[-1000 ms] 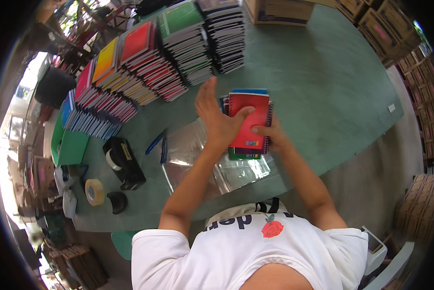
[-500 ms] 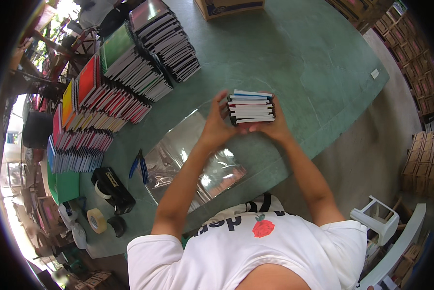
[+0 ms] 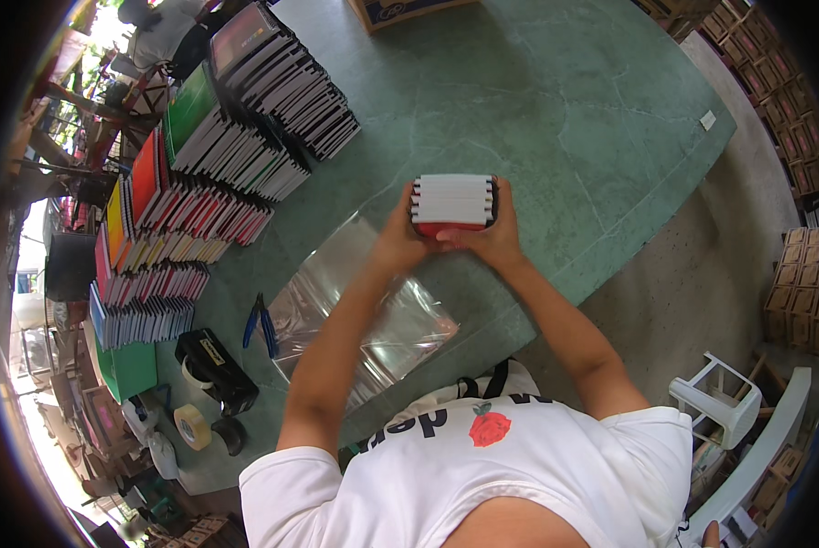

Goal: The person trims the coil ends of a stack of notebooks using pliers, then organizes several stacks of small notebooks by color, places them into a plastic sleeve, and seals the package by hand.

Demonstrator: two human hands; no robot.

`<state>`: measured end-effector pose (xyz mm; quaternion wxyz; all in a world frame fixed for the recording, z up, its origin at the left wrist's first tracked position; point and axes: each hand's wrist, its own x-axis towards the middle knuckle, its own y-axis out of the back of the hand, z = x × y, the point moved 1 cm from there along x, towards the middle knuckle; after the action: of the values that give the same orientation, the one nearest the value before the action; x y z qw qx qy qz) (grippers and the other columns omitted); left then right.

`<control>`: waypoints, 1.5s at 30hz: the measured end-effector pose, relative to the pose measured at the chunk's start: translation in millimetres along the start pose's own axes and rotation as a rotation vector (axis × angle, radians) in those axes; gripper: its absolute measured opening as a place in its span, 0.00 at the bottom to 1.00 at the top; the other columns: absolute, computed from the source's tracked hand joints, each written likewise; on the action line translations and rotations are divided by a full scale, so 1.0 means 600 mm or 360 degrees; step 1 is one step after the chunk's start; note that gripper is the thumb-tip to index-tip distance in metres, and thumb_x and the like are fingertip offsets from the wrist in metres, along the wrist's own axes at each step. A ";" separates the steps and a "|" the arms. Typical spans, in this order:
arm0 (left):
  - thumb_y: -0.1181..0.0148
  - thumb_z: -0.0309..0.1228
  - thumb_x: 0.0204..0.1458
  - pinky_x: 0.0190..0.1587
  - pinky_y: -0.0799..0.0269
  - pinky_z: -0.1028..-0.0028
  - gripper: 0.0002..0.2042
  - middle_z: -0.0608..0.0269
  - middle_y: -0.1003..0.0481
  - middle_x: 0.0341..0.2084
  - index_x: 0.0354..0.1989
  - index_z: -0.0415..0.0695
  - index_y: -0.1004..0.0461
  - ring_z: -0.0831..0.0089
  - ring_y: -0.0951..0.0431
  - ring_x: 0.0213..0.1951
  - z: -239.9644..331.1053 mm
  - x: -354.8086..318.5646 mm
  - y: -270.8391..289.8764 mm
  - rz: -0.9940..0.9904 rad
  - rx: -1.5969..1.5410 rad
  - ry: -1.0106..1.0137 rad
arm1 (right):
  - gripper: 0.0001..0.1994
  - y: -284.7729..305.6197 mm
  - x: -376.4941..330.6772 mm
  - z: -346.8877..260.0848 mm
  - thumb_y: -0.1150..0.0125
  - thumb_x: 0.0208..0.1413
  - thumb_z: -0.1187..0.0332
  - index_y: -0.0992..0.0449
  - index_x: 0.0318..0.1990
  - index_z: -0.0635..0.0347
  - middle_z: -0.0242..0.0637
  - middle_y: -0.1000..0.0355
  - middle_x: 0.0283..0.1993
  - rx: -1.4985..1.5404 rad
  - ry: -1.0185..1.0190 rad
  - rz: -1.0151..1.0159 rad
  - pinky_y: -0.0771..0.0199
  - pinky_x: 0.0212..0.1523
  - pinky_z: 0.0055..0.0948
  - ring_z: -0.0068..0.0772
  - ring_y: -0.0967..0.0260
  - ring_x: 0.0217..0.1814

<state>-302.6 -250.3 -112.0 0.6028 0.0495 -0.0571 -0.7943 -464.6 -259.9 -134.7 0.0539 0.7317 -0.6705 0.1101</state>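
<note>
Between my hands is a squared-up stack of spiral notebooks (image 3: 455,199), with white page edges facing up and a red cover on the side nearest me. My left hand (image 3: 404,233) is closed around its left side. On the right side, my right hand (image 3: 498,236) grips it, the thumb laid across the near face. The stack is above the green tabletop (image 3: 537,155); whether it touches the surface I cannot tell. Clear plastic bags (image 3: 409,333) lie flat on the table, partly beneath my left forearm.
Rows of spiral notebooks (image 3: 218,146) in several colours stand at the left. Blue-handled nippers (image 3: 262,327), a black tape dispenser (image 3: 216,370) and a tape roll (image 3: 192,427) lie nearer me. A cardboard box (image 3: 409,11) is at the far edge, a white stool (image 3: 720,402) at right.
The stack has turned in my hands: its uneven edges now look aligned and a red cover shows. Both hands have closed more tightly around it, and my left fingers are no longer spread.
</note>
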 end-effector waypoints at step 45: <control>0.35 0.21 0.33 0.43 0.29 0.69 0.21 0.56 0.24 0.35 0.41 0.39 0.27 0.63 0.24 0.39 0.113 0.144 -0.008 -0.1016 0.1335 -0.0320 | 0.16 0.214 0.014 -0.132 0.37 0.46 0.75 0.25 0.44 0.66 0.35 0.26 0.32 -0.0266 -0.0397 0.0446 0.31 0.38 0.22 0.24 0.30 0.34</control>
<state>-340.3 -330.5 -46.6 0.2512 0.2246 -0.4092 -0.8479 -598.5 -262.5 -64.7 0.0151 0.6323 -0.7740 -0.0310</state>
